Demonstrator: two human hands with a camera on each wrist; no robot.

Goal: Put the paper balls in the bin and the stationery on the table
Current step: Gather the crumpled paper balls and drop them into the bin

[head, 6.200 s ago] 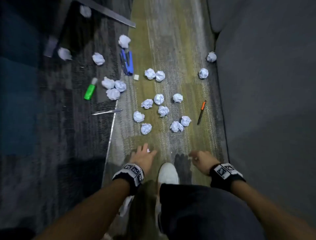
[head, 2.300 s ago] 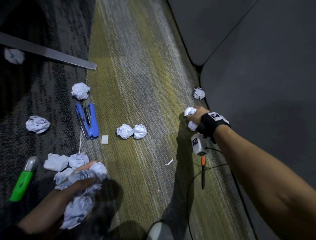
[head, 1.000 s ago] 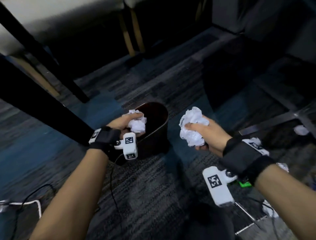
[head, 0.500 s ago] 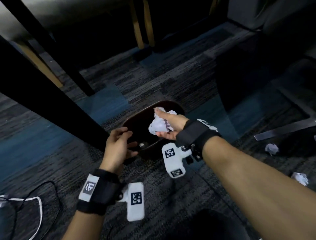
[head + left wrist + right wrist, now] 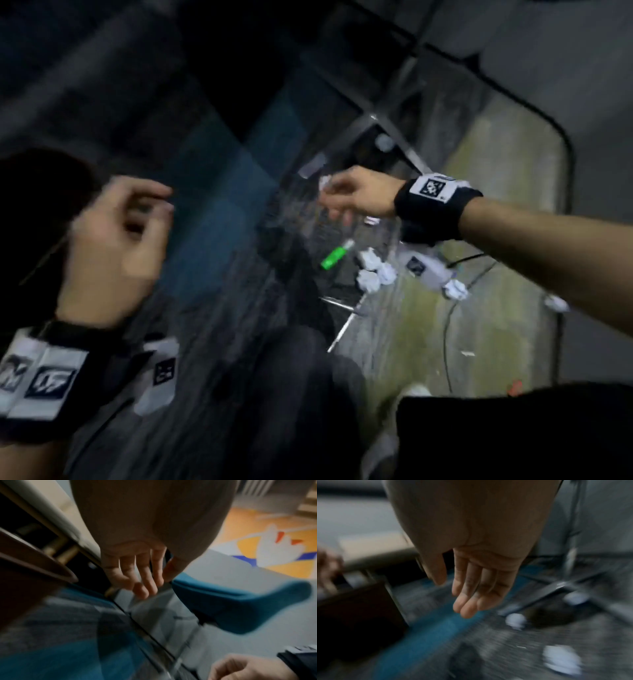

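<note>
Right hand (image 5: 481, 574): fingers (image 5: 469, 601) extended, close together and released, grasping nothing; in the head view the hand (image 5: 356, 195) reaches out over the dark patterned carpet (image 5: 239, 342). Left hand (image 5: 135, 569): fingers (image 5: 145, 580) loosely spread and relaxed, empty; in the head view it (image 5: 113, 246) hangs raised in front of the dark brown round bin (image 5: 30, 574), whose rim shows at the left edge of the left wrist view. Both wrists carry black bands with white printed markers (image 5: 432, 186).

On the floor beyond the right hand: a cluster of white crumpled paper balls (image 5: 375, 270) at the border of the dark carpet and the olive-grey carpet strip (image 5: 479, 308), with a further ball (image 5: 455, 289) just beside them. A green marker pen with a pale cap (image 5: 335, 255) lies near the cluster on the dark carpet; a thin silver metal strip-like item (image 5: 342, 303), too blurred to identify, lies below it. Two more paper balls (image 5: 561, 658) appear blurred in the right wrist view, near a grey metal chair base (image 5: 556, 586).
</note>
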